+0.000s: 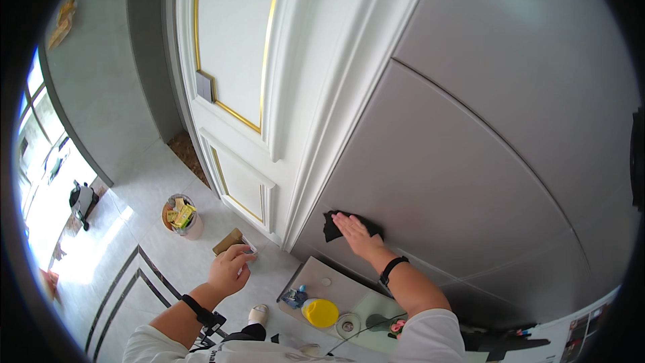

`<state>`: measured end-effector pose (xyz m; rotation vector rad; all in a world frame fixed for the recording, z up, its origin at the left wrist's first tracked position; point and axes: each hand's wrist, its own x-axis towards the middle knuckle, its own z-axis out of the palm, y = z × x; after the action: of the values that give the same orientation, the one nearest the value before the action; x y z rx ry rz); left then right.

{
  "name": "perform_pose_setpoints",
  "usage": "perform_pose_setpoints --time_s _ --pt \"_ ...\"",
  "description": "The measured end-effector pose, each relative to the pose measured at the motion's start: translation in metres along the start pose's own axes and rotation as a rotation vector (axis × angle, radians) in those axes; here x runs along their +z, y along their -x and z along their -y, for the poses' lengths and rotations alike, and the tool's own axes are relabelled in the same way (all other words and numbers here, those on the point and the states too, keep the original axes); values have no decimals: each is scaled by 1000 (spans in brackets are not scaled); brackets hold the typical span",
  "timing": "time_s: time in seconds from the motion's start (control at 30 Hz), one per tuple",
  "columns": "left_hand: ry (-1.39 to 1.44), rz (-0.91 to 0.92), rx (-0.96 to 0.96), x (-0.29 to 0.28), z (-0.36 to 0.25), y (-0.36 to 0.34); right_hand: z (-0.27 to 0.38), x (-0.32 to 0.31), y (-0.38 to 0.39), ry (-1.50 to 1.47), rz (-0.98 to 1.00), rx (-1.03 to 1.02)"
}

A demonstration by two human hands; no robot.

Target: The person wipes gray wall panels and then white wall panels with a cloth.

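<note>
While the waste bin (180,215) stands on the floor at the far left, the left hand (230,270) hovers lower down, its grip closed on a small pale object (247,253). Rightward, the right hand (359,235) lies flat, fingers spread, pressing a black cloth (332,223) against the grey wall panel (437,181). Wiping looks underway; moving on would call for sliding the cloth across the panel.

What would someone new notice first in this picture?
The right hand presses a black cloth flat against the big grey wall panel, low down beside the white door frame. Lower left, the left hand holds a small object over the tiled floor.
</note>
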<state>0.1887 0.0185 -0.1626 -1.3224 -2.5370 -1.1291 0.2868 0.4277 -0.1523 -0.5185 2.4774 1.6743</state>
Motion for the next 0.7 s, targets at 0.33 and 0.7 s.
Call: perform_pose_setpoints --time_s 0.33,0.7 --pt "-35 -181 310 -40 -57 -111 -223 -45 137 -240 -512 988" --pt "-231 -605 871 -86 -274 -324 -182 -30 155 -369 -601 948"
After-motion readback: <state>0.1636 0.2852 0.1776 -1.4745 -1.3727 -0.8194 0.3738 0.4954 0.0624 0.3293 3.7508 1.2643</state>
